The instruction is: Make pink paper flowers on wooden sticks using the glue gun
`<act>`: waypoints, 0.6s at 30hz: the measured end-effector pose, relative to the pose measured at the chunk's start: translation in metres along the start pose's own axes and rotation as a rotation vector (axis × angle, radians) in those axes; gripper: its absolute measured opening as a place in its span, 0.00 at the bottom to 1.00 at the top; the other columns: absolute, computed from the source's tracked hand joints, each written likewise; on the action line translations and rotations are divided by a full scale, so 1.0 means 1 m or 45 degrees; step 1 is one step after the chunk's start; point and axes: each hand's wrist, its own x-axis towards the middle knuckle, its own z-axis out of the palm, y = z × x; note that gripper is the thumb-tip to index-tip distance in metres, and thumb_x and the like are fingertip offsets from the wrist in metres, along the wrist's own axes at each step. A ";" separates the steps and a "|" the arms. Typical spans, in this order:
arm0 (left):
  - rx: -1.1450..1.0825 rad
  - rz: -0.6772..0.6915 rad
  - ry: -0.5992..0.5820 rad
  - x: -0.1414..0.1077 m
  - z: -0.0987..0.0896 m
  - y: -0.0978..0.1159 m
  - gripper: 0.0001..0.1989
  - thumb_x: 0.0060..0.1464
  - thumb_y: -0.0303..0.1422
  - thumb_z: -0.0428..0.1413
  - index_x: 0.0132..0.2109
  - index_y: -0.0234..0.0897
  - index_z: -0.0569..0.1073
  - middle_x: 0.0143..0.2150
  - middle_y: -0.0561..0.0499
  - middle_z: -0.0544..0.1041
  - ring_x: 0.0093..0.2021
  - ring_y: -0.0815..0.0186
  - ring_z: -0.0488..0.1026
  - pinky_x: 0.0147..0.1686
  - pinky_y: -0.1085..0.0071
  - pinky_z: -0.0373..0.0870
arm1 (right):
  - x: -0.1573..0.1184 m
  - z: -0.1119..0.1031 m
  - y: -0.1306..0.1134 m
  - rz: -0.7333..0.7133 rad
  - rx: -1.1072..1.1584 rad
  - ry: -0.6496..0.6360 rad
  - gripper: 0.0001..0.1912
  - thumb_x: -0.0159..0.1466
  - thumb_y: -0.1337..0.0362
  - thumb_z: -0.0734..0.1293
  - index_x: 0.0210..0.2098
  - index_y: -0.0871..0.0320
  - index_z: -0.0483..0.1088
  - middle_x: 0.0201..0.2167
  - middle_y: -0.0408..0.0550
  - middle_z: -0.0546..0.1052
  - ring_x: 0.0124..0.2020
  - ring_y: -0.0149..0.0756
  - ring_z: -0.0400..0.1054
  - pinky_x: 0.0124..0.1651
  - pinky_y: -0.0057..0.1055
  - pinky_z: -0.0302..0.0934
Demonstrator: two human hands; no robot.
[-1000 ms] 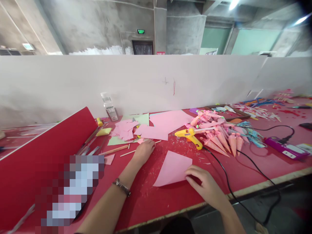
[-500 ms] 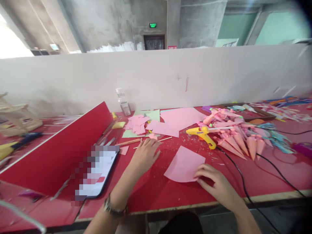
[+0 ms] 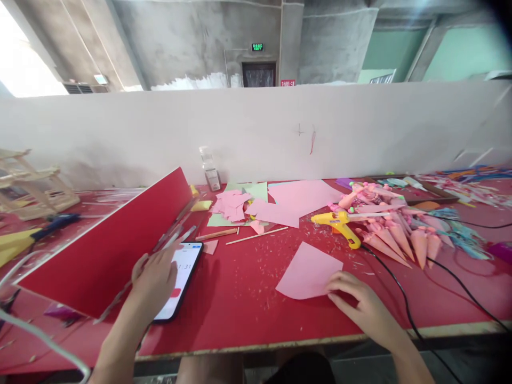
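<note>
My right hand (image 3: 354,293) pinches the lower right corner of a sheet of pink paper (image 3: 307,273), which is cut with one curved edge and lies over the red table. My left hand (image 3: 156,271) is over the left side of a smartphone (image 3: 182,282) with its fingers stretched forward, holding nothing that I can see. Its fingertips are close to some slim, pale tools (image 3: 186,233) beside the red board; whether they touch is unclear. A yellow glue gun (image 3: 338,226) rests to the right of the sheet, against a heap of pink paper cones (image 3: 394,234).
A red divider board (image 3: 120,240) stands along the left, with a wooden model (image 3: 38,192) beyond it. Pink paper scraps (image 3: 230,205), larger pink sheets (image 3: 304,197) and a thin stick (image 3: 256,236) lie farther back. A black cord (image 3: 394,288) crosses the table's right side.
My left hand has moved left, from the middle of the table to over the smartphone. My right hand keeps its pinch on the pink paper. The view has shifted slightly.
</note>
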 end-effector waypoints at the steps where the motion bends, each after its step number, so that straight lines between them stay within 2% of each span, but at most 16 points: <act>1: -0.014 -0.004 -0.022 0.002 -0.003 0.010 0.20 0.52 0.30 0.38 0.53 0.39 0.58 0.48 0.46 0.70 0.48 0.59 0.65 0.49 0.59 0.54 | 0.000 0.000 0.000 -0.005 0.001 -0.005 0.09 0.60 0.63 0.57 0.29 0.56 0.67 0.32 0.47 0.69 0.37 0.35 0.64 0.42 0.31 0.58; 4: -0.222 0.156 -0.114 0.006 -0.013 0.043 0.19 0.54 0.34 0.38 0.54 0.40 0.56 0.52 0.47 0.66 0.53 0.61 0.60 0.49 0.62 0.56 | 0.001 -0.001 -0.002 -0.021 -0.001 -0.026 0.08 0.59 0.64 0.58 0.29 0.56 0.68 0.32 0.47 0.69 0.37 0.35 0.63 0.42 0.30 0.57; 11: -0.504 0.597 -0.474 0.018 -0.020 0.122 0.24 0.56 0.40 0.40 0.59 0.46 0.46 0.60 0.53 0.54 0.58 0.63 0.51 0.54 0.64 0.52 | 0.003 -0.004 -0.004 -0.081 -0.026 -0.023 0.07 0.57 0.67 0.61 0.28 0.56 0.70 0.38 0.48 0.69 0.43 0.36 0.61 0.47 0.33 0.55; 14: -0.540 0.795 -0.599 0.024 -0.012 0.143 0.27 0.55 0.41 0.42 0.60 0.47 0.45 0.60 0.54 0.54 0.59 0.63 0.51 0.55 0.64 0.52 | 0.003 -0.006 -0.004 -0.079 -0.013 -0.079 0.07 0.57 0.68 0.61 0.28 0.55 0.70 0.40 0.48 0.70 0.45 0.37 0.61 0.48 0.34 0.54; 18: -0.568 0.899 -0.684 0.024 0.006 0.155 0.32 0.50 0.49 0.44 0.60 0.44 0.46 0.60 0.52 0.54 0.59 0.60 0.49 0.56 0.61 0.48 | 0.002 -0.009 -0.003 -0.049 0.007 -0.132 0.07 0.56 0.69 0.61 0.29 0.55 0.70 0.41 0.46 0.72 0.46 0.37 0.62 0.51 0.35 0.53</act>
